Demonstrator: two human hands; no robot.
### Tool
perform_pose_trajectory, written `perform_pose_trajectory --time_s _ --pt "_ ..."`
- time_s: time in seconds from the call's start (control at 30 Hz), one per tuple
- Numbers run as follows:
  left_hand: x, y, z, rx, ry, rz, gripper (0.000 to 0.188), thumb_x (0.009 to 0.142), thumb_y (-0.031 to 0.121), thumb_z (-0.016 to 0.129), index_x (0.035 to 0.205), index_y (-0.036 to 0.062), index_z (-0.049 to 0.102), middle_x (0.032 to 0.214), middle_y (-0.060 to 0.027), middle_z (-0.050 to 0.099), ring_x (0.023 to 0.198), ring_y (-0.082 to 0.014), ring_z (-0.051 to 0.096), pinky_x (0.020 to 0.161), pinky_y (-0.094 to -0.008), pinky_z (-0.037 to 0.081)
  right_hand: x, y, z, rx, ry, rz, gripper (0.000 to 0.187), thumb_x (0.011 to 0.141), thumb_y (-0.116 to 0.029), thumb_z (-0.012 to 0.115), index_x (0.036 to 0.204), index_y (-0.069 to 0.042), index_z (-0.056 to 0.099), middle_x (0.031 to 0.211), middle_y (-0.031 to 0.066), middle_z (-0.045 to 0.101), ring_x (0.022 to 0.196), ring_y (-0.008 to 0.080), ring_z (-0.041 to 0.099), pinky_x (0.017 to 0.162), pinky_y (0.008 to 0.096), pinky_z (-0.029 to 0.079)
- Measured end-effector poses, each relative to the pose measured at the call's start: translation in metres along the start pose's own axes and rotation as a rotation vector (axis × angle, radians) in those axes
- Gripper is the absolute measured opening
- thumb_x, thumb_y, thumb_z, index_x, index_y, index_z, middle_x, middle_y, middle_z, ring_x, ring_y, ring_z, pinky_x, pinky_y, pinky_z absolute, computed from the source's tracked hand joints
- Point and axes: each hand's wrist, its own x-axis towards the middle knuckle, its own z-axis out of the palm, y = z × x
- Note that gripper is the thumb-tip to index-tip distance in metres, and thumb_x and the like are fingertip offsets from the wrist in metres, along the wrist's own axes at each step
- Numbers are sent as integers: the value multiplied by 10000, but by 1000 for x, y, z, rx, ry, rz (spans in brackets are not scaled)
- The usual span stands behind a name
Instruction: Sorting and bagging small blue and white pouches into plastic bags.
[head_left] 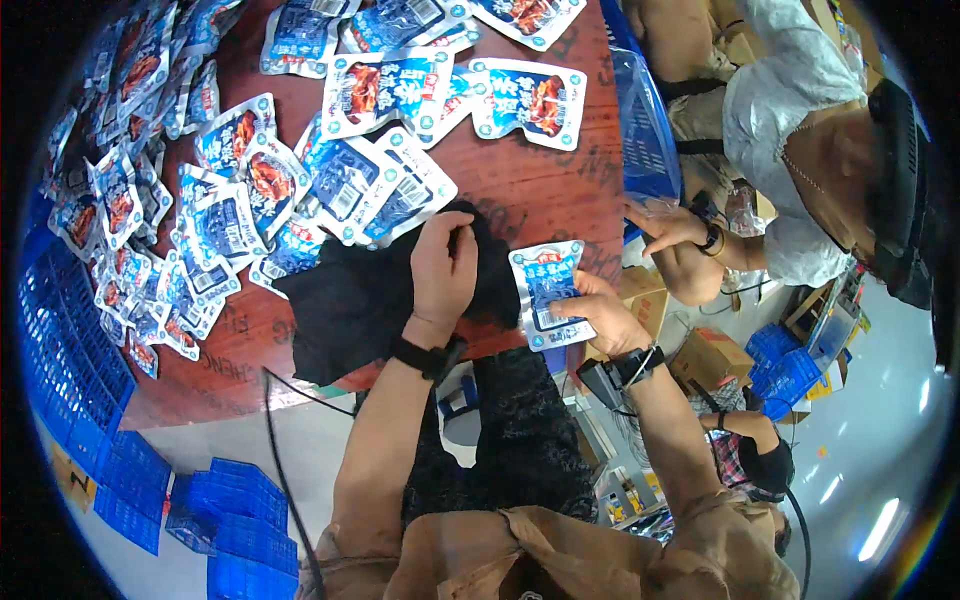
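Blue-and-white snack packet (549, 292) pinched in right hand (600, 315) (left hand (442, 270) gripping black cloth (360, 300)).

Across the far half of your reddish-brown table (540, 190) lies a loose spread of blue-and-white snack packets (300, 150), many overlapping, thickest toward the far left corner. Blue plastic crates (70, 370) line the table's left edge, and more of them (225, 510) sit stacked on the pale floor below the near edge. Another blue crate (645, 130) stands against the right edge. Beyond it you see a co-worker in a light top (790, 100) with one hand (665, 228) near that edge, and cardboard boxes (705, 355) on the floor.
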Motion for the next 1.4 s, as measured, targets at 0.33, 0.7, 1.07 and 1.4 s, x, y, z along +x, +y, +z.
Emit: perform_pose_trajectory --time_s 0.33,0.7,1.07,1.4 --pt "8 7 -33 167 -577 163 611 800 62 610 1383 149 449 1355 -150 492 1259 -351 427 1039 -458 320 43 -29 16 -978 -193 -200 255 751 52 639 995 -16 605 899 12 652 812 90 578 750 289 478" --pt "13 -10 -29 3 -497 -40 353 718 40 569 1067 96 564 898 -149 623 861 -349 605 735 -420 488 59 -38 43 -1068 -207 -84 213 747 15 646 955 -24 629 803 15 656 744 101 574 690 293 476" --pt "2 -10 -29 75 -402 -23 409 717 50 606 1126 46 585 1052 -169 631 1002 -360 600 885 -402 486 -16 -69 10 -368 54 -151 393 762 72 649 1143 -12 605 1018 51 679 875 130 655 794 274 521" --pt "-6 -16 -33 -104 -366 -70 501 765 66 641 1249 15 522 1202 -161 589 1132 -276 562 977 -341 419 -2 -31 40 -2005 730 -1202 384 714 -93 650 1096 -134 649 703 22 515 641 228 558 576 384 453"
